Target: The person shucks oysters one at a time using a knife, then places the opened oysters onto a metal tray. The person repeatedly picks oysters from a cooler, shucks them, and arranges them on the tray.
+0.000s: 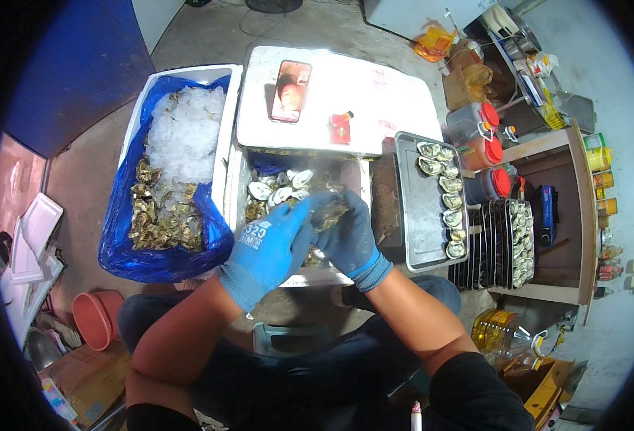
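Both my hands wear blue coated work gloves and meet over an open foam box [364, 183]. My right hand [352, 237] grips a rough, closed-looking oyster [330, 216]. Against the oyster's left side is my left hand [274, 237], its fingers curled and blurred; whether it also holds a tool is hidden. Beneath them, pale empty oyster shells [282, 195] lie in the box. To the right, a metal tray [424, 231] carries a column of opened oysters [451, 202] along its right side.
On the left, a foam box lined with blue plastic [118, 258] holds ice [185, 134] and whole oysters [163, 221]. A phone [291, 91] and red packet [341, 132] rest on a white foam lid [403, 102]. Stacked trays [484, 242] stand right; a cigarette [416, 417] juts up below.
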The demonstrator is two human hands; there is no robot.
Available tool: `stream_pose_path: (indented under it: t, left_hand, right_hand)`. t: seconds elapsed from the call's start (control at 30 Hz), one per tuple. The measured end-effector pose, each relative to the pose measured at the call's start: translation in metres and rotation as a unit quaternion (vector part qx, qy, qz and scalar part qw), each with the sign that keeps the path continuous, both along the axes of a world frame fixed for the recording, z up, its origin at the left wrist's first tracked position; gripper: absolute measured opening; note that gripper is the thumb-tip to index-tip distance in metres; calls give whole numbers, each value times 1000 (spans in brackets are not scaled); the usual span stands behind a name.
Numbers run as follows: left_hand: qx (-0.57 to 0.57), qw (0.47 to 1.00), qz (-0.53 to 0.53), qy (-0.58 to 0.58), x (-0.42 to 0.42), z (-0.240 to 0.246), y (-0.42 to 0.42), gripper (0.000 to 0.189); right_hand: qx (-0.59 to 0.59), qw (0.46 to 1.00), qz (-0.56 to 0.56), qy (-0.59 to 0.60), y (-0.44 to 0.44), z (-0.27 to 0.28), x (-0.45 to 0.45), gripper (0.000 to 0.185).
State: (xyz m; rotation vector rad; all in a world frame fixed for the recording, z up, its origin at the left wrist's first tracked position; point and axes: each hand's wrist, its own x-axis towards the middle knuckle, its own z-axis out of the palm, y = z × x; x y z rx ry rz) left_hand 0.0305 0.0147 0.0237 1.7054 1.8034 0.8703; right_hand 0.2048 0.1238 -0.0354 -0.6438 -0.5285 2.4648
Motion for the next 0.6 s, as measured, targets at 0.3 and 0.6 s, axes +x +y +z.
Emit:
stream_pose_path:
  t: [0.3, 0.6]
  left_hand:
    - [-33, 996, -68, 54, 0, -2, 2, 54]
    - [-64, 992, -94, 47, -7, 1, -1, 48]
  right_hand:
    - [83, 992, -47, -82, -2, -11, 0, 46]
    - [172, 972, 11, -160, -4, -6, 1, 51]
